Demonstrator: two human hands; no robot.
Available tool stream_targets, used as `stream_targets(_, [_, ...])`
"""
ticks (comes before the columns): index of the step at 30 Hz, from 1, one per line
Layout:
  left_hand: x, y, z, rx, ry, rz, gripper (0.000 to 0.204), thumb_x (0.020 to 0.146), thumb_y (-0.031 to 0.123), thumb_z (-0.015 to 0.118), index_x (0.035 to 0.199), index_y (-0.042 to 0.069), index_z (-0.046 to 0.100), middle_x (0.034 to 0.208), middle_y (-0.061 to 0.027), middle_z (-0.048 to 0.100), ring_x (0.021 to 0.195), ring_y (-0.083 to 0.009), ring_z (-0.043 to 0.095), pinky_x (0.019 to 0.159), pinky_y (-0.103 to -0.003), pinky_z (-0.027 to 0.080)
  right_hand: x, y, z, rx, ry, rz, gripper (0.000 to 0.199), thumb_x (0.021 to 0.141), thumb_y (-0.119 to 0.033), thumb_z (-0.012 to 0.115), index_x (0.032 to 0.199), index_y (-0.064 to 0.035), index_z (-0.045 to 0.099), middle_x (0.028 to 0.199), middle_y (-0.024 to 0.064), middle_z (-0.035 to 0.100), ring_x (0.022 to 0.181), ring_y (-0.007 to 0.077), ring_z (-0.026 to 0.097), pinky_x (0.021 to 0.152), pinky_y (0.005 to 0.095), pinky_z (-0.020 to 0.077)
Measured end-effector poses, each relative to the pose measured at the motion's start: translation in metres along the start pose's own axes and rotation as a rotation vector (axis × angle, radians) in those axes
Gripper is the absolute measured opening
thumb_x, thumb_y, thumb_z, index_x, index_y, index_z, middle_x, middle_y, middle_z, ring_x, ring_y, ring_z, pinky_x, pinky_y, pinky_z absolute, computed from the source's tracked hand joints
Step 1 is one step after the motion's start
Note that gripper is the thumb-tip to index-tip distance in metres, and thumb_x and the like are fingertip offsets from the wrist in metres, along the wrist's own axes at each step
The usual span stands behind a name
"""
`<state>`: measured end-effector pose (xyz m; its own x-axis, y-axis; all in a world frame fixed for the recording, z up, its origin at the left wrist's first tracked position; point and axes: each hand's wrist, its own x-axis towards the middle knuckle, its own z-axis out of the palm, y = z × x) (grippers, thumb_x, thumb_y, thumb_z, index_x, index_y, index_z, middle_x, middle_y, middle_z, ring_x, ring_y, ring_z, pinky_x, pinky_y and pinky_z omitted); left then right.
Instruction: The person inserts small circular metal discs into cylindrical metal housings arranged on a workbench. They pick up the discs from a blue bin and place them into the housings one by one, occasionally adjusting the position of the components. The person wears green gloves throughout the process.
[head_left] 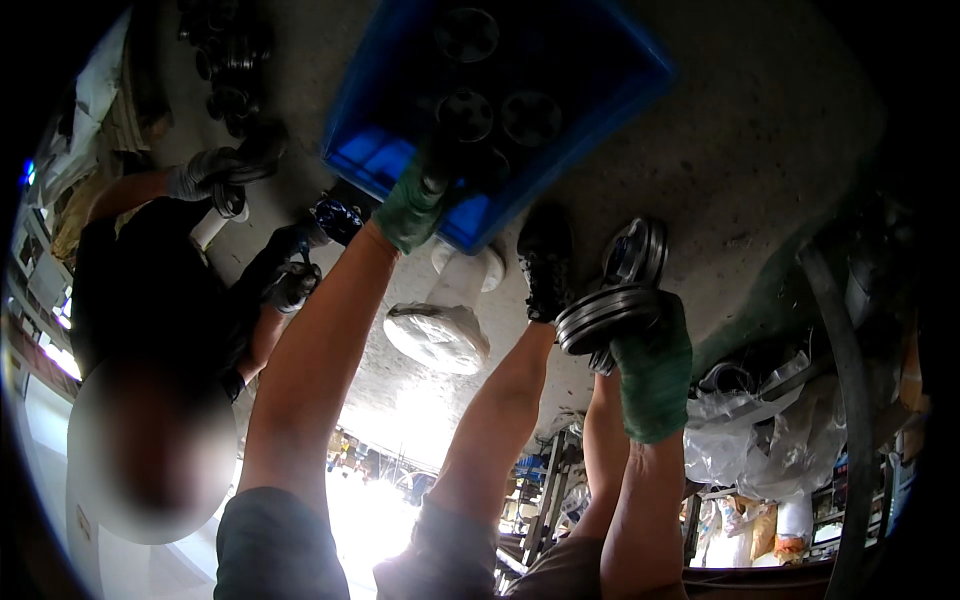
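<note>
Over the concrete floor (760, 130), left hand (415, 200), gloved green, grips the blue crate (590, 70) rim; right hand (652, 365) is closed around stacked metal discs (605, 315).

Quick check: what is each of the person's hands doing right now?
Left hand: closed on the blue crate's rim.
Right hand: closed, holding stacked metal discs.
</note>
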<state>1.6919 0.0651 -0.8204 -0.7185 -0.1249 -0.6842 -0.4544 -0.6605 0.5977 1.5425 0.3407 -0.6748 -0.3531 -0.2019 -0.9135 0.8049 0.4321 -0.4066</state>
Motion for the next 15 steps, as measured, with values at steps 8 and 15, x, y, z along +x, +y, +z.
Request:
stream_targets(8, [-0.075,-0.015,0.009,-0.195,-0.477,-0.320,0.114,0.072,0.082,0.069,0.147,-0.001,0.047,0.133,-0.0193,0.065,0.115,-0.0333,0.068,0.100,-0.048,0.057,0.000,0.000,-0.001,0.011,-0.035,-0.054,0.028,0.086,-0.005,0.062,0.114,-0.0028,0.059,0.088,0.0045,0.066,0.071,0.0097,0.060,0.065,0.0262,0.0497])
stream_targets(15, [-0.117,0.051,0.127,-0.514,-0.796,-0.269,0.118,0.061,0.072,0.082,0.138,-0.012,0.050,0.125,-0.0202,0.068,0.114,-0.0289,0.069,0.097,-0.040,0.057,-0.003,0.008,-0.017,-0.030,-0.094,-0.077,0.028,0.093,-0.009,0.065,0.119,-0.0033,0.058,0.104,0.0088,0.070,0.089,0.0165,0.068,0.078,0.0306,0.0560])
